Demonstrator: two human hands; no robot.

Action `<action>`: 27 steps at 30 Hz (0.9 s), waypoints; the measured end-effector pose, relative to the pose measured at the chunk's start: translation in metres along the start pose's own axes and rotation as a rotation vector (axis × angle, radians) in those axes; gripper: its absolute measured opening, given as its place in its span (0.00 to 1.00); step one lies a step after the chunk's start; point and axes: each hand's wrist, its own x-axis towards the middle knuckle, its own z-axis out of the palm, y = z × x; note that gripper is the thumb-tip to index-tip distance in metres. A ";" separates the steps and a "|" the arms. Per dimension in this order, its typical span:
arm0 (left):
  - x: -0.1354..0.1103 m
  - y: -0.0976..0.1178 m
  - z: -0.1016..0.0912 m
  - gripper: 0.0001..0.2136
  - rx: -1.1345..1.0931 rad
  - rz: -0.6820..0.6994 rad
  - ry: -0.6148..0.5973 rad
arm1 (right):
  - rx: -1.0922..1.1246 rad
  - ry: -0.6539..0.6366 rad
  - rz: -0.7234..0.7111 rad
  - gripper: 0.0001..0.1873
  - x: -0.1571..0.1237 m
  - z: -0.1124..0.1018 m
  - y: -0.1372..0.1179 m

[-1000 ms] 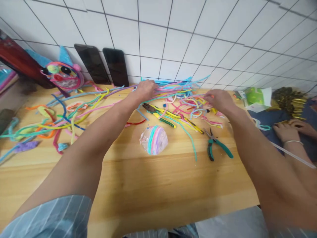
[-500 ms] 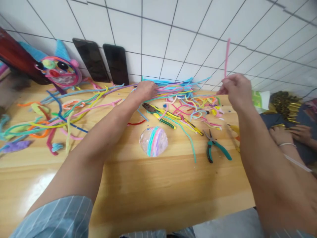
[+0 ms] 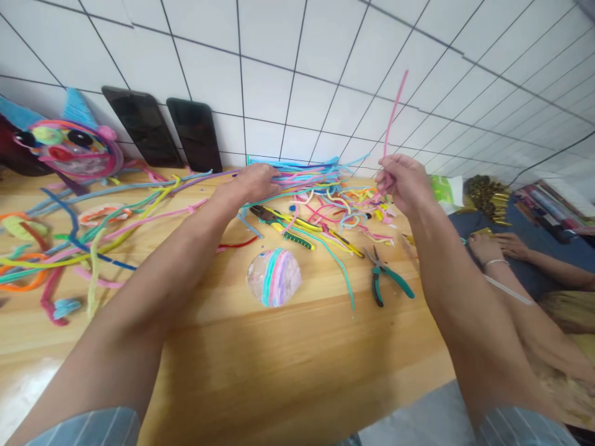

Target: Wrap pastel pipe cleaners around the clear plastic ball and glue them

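Note:
My right hand (image 3: 403, 183) is closed on a pink pipe cleaner (image 3: 393, 111) that sticks up in front of the tiled wall, above a tangle of coloured pipe cleaners (image 3: 325, 198) at the back of the wooden table (image 3: 288, 359). Fingers curled, my left hand (image 3: 251, 184) rests on the left part of that pile and presses the strands down. A clear ball wrapped in pink and teal pipe cleaners (image 3: 273, 277) lies on the table nearer to me, between my arms.
Teal-handled pliers (image 3: 385, 282) and yellow-handled tools (image 3: 297, 226) lie near the pile. More pipe cleaners (image 3: 69, 241) spread left, below a clown-face craft (image 3: 69, 145). Two dark phones (image 3: 167, 127) lean on the wall. Another person's hands (image 3: 497, 246) are at the right.
My right hand has lifted out of the pile with a pink pipe cleaner, which now stands higher against the wall. My left hand stays on the pile. The view has shifted right.

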 end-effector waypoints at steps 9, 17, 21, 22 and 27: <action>-0.052 0.070 -0.075 0.20 -0.389 0.171 0.180 | 0.190 -0.121 0.011 0.23 -0.056 0.031 -0.034; -0.124 0.165 -0.068 0.17 -0.167 0.276 0.092 | 0.316 -0.164 -0.033 0.27 -0.116 0.044 -0.050; -0.125 0.164 -0.071 0.19 0.023 0.308 0.056 | 0.265 -0.160 -0.031 0.27 -0.107 0.032 -0.039; -0.118 0.159 -0.073 0.18 0.059 0.288 0.039 | 0.233 -0.165 -0.035 0.26 -0.099 0.028 -0.034; -0.064 0.116 -0.076 0.20 0.176 0.022 0.037 | -0.345 -0.085 -0.103 0.12 -0.047 0.013 0.002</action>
